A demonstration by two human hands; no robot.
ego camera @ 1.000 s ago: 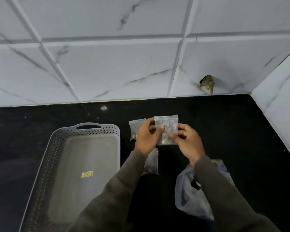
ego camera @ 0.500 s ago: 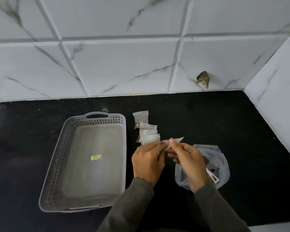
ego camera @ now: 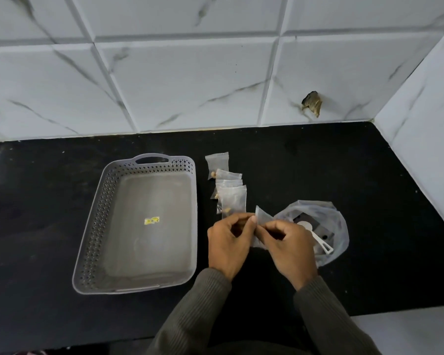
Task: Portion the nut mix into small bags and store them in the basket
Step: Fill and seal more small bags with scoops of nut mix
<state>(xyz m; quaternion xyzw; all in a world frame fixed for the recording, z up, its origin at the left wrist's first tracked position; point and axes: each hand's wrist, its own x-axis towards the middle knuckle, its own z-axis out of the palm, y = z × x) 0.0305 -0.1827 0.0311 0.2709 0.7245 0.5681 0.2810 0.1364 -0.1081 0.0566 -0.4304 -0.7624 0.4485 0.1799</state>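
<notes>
My left hand (ego camera: 228, 242) and my right hand (ego camera: 290, 242) pinch one small clear bag (ego camera: 262, 217) between them, just above the black counter. Its top corner sticks up between my thumbs. Behind my hands lies a row of several small clear bags (ego camera: 230, 188) with a few nuts in them. A grey perforated basket (ego camera: 98, 226) stands to the left, holding only a yellow sticker on its floor. To the right lies a larger clear plastic bag (ego camera: 336, 221) with a white scoop (ego camera: 318, 242) in it.
The black counter (ego camera: 318, 165) ends at a marble-tiled wall behind and a white wall on the right. A chipped hole (ego camera: 312, 102) marks the back wall. The counter's front edge runs just below my sleeves.
My hands have come down and towards me with the small bag, from held up flat to low over the counter. The view has pulled back, showing the whole basket.
</notes>
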